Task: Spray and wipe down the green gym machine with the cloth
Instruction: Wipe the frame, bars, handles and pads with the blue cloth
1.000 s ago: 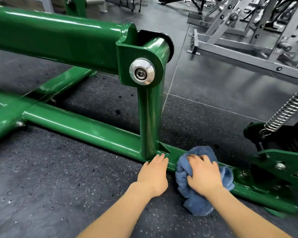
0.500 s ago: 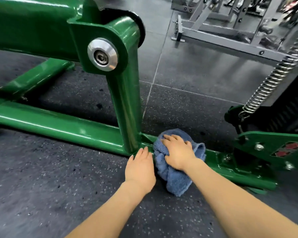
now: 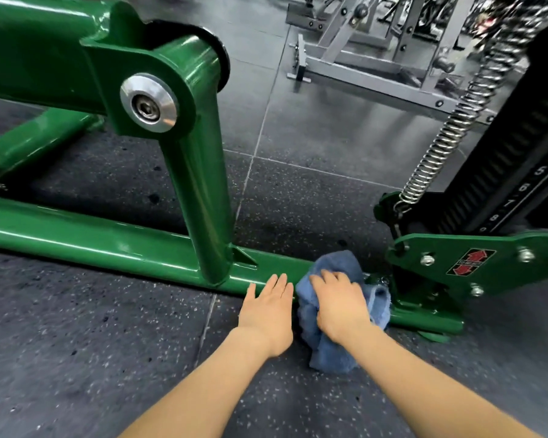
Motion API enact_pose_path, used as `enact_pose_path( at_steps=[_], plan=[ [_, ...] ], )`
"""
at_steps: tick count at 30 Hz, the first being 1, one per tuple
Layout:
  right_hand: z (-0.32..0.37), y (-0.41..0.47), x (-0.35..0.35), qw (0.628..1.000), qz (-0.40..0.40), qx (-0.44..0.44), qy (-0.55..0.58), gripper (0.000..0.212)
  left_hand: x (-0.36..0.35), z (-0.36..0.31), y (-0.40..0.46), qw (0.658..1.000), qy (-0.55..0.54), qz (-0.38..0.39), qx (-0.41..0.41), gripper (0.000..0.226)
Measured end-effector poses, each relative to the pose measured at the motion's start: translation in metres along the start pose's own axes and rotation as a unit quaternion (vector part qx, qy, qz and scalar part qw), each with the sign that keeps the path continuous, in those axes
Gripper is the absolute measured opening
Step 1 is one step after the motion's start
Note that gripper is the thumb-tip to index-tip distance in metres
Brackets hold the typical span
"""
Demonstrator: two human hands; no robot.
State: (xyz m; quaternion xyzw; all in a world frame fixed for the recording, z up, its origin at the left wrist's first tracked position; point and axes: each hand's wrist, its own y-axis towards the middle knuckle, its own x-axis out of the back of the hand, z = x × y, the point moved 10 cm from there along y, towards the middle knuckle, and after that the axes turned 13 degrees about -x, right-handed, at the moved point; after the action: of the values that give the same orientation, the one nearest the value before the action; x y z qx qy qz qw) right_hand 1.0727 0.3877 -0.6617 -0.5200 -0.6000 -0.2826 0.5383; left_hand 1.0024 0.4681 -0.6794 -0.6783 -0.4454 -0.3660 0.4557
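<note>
In the head view the right hand (image 3: 340, 306) presses the bunched blue cloth (image 3: 336, 349) on the low rail of the green gym machine (image 3: 114, 245), fingers curled into it, while the left hand (image 3: 268, 311) rests flat, fingers straight, on rail and floor. Wiping looks midway, with the upper frame likely left and no spray bottle in sight. A red-arrow sticker (image 3: 470, 262) has unreadable print; a black scale (image 3: 516, 191) shows 5 to 8.

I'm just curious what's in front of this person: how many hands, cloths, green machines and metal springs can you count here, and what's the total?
Hands: 2, the left hand flat beside the cloth, the right hand pressing on it.
Cloths: 1, the blue cloth on the floor bar.
Green machines: 1, the green machine.
Springs: 1, the spring.
Total: 5.
</note>
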Motion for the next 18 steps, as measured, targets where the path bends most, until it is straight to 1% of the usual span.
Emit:
enact_pose_path(
  at_steps=[1, 3, 5, 8, 11, 13, 15, 18],
  plan=[
    [0.0, -0.006, -0.002, 1.0, -0.012, 0.016, -0.003, 0.069, 0.002, -0.002, 0.004, 1.0, -0.002, -0.008, 0.001, 0.073],
    [-0.004, -0.009, -0.005, 1.0, -0.01, 0.022, 0.007, 0.071, 0.002, -0.005, 0.006, 1.0, -0.008, -0.009, 0.003, 0.074],
    [-0.01, 0.001, -0.007, 1.0, 0.001, 0.005, 0.003, 0.071, -0.006, -0.007, 0.008, 1.0, -0.011, 0.007, 0.007, 0.075],
    [-0.018, 0.027, -0.009, 0.998, 0.04, -0.039, 0.019, 0.069, -0.011, -0.004, 0.008, 1.0, 0.002, 0.023, -0.001, 0.075],
    [-0.027, 0.055, -0.004, 0.993, 0.082, -0.065, 0.052, 0.056, -0.007, -0.002, 0.009, 0.999, -0.021, 0.034, -0.017, 0.072],
    [-0.031, 0.064, 0.0, 0.991, 0.095, -0.071, 0.068, 0.051, -0.005, -0.002, 0.01, 0.999, -0.03, 0.034, -0.02, 0.071],
    [-0.032, 0.059, 0.003, 0.993, 0.067, -0.056, 0.073, 0.051, -0.006, -0.002, 0.009, 0.999, -0.041, 0.03, -0.019, 0.071],
    [-0.031, 0.024, 0.0, 0.999, -0.012, -0.009, 0.033, 0.055, -0.007, 0.001, 0.001, 0.999, -0.039, 0.021, -0.007, 0.071]
  ],
)
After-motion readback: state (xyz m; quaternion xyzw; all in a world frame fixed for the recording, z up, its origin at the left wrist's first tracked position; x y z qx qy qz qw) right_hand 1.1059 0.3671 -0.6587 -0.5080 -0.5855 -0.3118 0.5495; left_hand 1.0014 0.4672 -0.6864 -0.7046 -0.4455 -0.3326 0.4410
